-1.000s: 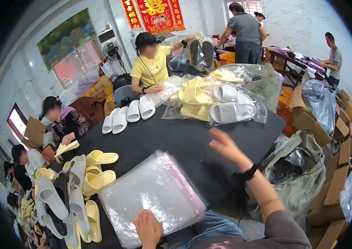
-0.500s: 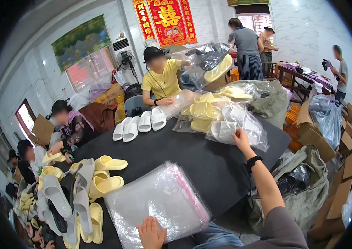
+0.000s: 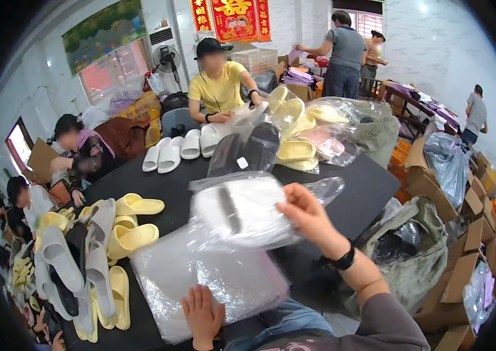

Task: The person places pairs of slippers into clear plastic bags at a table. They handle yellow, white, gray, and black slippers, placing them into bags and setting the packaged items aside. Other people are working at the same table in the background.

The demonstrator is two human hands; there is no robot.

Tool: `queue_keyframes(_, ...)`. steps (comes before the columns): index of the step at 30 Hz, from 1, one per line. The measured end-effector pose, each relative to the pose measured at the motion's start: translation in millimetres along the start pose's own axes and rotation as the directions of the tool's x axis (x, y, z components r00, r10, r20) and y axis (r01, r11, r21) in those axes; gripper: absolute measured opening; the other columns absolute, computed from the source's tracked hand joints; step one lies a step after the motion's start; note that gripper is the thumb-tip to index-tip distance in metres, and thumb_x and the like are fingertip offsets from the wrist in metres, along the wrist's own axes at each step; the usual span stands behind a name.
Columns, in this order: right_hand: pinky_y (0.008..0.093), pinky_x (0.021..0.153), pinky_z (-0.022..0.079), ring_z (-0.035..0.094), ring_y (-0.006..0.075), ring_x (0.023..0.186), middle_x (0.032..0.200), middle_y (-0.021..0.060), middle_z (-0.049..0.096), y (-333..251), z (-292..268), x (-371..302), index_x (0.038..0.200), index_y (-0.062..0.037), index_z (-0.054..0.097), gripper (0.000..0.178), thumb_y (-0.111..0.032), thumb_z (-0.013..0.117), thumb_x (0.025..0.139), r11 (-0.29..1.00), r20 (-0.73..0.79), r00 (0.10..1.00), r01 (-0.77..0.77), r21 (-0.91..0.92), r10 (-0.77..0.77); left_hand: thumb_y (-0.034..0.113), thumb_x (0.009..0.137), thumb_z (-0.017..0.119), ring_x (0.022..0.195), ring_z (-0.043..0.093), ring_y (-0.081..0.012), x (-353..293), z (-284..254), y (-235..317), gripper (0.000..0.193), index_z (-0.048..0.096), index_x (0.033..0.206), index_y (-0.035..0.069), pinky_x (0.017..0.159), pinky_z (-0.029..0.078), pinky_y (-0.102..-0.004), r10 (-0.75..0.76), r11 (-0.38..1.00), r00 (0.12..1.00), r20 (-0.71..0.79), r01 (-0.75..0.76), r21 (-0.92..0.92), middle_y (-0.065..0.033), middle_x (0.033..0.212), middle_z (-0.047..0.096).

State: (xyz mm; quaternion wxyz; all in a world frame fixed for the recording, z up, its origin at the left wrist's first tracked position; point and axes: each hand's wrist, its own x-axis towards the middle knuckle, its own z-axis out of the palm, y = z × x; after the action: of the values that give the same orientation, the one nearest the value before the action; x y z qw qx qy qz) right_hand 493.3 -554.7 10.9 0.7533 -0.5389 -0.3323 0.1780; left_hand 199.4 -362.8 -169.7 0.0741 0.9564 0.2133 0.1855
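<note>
Over black table (image 3: 142,181), right hand (image 3: 306,213) grips bagged slippers (image 3: 242,210) (left hand (image 3: 203,313) flat).

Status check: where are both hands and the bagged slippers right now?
Right hand grips bagged white slippers, lifted over the table. Left hand flat on the bag stack. Loose slippers piled left, clear of both.
</note>
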Motion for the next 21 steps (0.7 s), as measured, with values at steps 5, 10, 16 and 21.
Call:
queue_keyframes(5,0.0236,0.054,0.042,0.051,0.0066,0.065,0.080,0.0004,0.055,17,76,-27,0.112,-0.0042,0.056,0.028,-0.014,0.071,0.091,0.893,0.415,0.861,0.403,-0.202,-0.294,0.043,0.090,0.059,0.119,0.054,-0.0391,6,-18,11,0.053,0.061,0.124,0.002,0.107,0.031,-0.0569,-0.126,0.986,0.977,0.174,0.142,-0.087,-0.0218,0.125,0.061)
queue_keyframes(10,0.0295,0.060,0.049,0.062,0.0206,0.072,0.089,0.0069,0.062,73,114,-66,0.132,-0.0083,0.053,0.051,-0.009,0.074,0.086,0.855,0.417,0.909,0.222,-0.470,-0.007,0.049,0.094,0.055,0.127,0.051,-0.0325,-23,26,-15,0.051,0.061,0.130,0.014,0.109,0.035,-0.0470,-0.273,0.940,0.876,0.398,0.331,-0.084,-0.0117,0.132,0.061)
queue_keyframes(16,0.0331,0.076,0.051,0.062,0.0270,0.096,0.111,0.0135,0.062,94,88,-91,0.128,-0.0051,0.056,0.049,-0.011,0.075,0.083,0.842,0.270,0.956,0.240,-0.482,-0.118,0.047,0.095,0.055,0.141,0.038,-0.0299,-25,13,-15,0.054,0.050,0.143,0.021,0.116,0.028,-0.0439,-0.186,0.916,0.905,0.382,0.300,-0.265,-0.0063,0.150,0.047)
queue_keyframes(21,0.0454,0.106,0.038,0.044,0.0373,0.130,0.138,0.0222,0.047,82,38,-64,0.134,-0.0017,0.050,0.070,-0.015,0.083,0.074,0.478,-0.031,0.912,0.185,-0.859,-0.408,0.044,0.098,0.051,0.143,0.034,-0.0261,-25,18,-21,0.059,0.041,0.149,0.015,0.119,0.025,-0.0417,-0.234,0.752,0.773,0.590,0.528,-0.394,-0.0072,0.155,0.039)
